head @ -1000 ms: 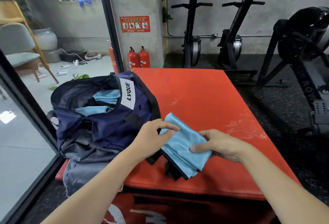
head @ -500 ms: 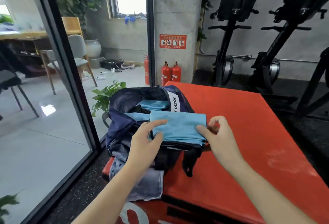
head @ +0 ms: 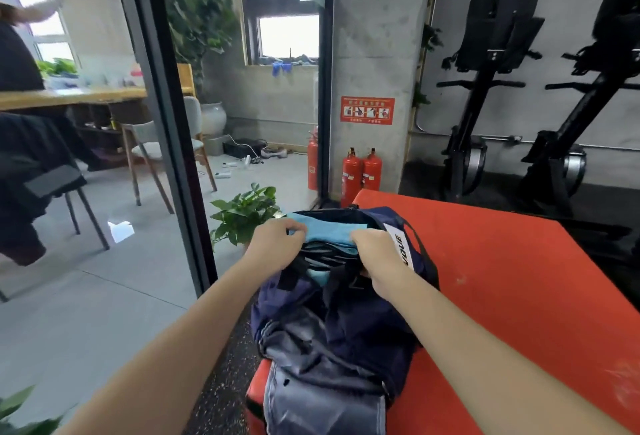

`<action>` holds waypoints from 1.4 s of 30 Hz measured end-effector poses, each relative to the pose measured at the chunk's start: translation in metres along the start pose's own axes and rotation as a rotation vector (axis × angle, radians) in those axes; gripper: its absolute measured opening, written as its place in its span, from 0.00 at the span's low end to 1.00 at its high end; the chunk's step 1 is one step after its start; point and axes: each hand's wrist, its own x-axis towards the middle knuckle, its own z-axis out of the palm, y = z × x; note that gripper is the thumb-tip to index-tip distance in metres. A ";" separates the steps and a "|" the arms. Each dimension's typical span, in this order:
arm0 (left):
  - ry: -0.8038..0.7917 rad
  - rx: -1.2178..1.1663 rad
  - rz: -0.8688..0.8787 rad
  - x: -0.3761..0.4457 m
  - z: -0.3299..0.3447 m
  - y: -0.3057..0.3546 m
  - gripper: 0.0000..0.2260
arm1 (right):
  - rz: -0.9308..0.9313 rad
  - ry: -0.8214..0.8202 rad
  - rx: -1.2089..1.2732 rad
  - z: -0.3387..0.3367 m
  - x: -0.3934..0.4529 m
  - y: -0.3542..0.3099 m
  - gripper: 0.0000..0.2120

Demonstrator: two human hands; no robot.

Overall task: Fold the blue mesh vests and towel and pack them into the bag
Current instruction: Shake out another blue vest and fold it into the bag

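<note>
Bag body (head: 332,337): dark navy, slumped soft between the forearms, resting on the red mat (head: 502,279) near its left edge.
Left hand (head: 277,244): fingers curled over the near-left edge of the folded vest — a pinch grip.
Right hand (head: 375,253): fingers curled down on the vest's right end, at the bag mouth beside the white label (head: 398,244).
Folded blue mesh vest (head: 329,232): held between both hands, lying in the open mouth, on other blue fabric already inside.
Handling: judged light, limp, loosely stacked — likely to unfold if lifted by one corner; best held at both folded ends and pressed flat.
Beyond hands: potted plant (head: 246,213), two fire extinguishers (head: 362,171).
</note>
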 end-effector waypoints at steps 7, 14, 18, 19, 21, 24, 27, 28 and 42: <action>-0.145 0.011 -0.064 0.054 0.035 -0.008 0.16 | 0.004 0.125 -0.112 0.020 0.037 0.014 0.09; -0.145 0.014 0.007 0.082 0.080 -0.012 0.19 | -0.039 0.051 -0.248 0.004 0.052 0.020 0.29; -0.260 0.049 -0.049 0.078 0.095 -0.024 0.22 | -0.031 -0.030 -0.338 -0.008 0.055 0.035 0.29; -0.264 0.049 -0.054 0.077 0.095 -0.025 0.22 | -0.041 -0.024 -0.353 -0.010 0.055 0.036 0.29; -0.248 0.082 -0.031 0.074 0.094 -0.025 0.23 | -0.057 -0.017 -0.389 -0.010 0.053 0.034 0.30; -0.199 0.124 0.000 0.065 0.087 -0.020 0.23 | -0.050 -0.023 -0.493 -0.008 0.042 0.025 0.35; -0.123 0.108 0.047 0.045 0.077 -0.004 0.22 | -0.117 -0.041 -0.525 -0.007 0.024 0.014 0.37; -0.098 0.090 0.064 0.037 0.075 0.002 0.22 | -0.142 -0.045 -0.534 -0.008 0.017 0.011 0.37; -0.010 -0.221 0.232 -0.109 0.117 0.132 0.13 | -0.232 0.149 -0.492 -0.199 -0.130 0.042 0.17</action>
